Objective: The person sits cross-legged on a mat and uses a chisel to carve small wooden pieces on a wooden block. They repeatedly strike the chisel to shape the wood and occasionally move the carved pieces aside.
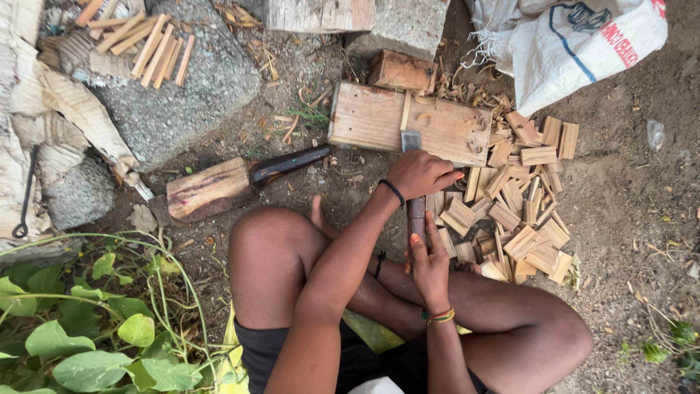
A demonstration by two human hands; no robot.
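Observation:
I sit cross-legged on bare earth. A flat wooden board [364, 117] lies in front of me with a thin wood strip [405, 109] upright on it. A chisel with a grey metal blade [411, 140] rests on the board just below the strip. My left hand [419, 174], with a black band on the wrist, is closed over the chisel just behind the blade. My right hand [430, 264], with a coloured bracelet, grips the lower end of the dark handle [416, 211], close to my legs.
A heap of small cut wood pieces [521, 197] lies right of the board. A log mallet [208, 190] with a dark handle lies to the left. Beyond are a stone slab [182, 102] bearing sticks [153, 47], a white sack [583, 44] and green plants [87, 321].

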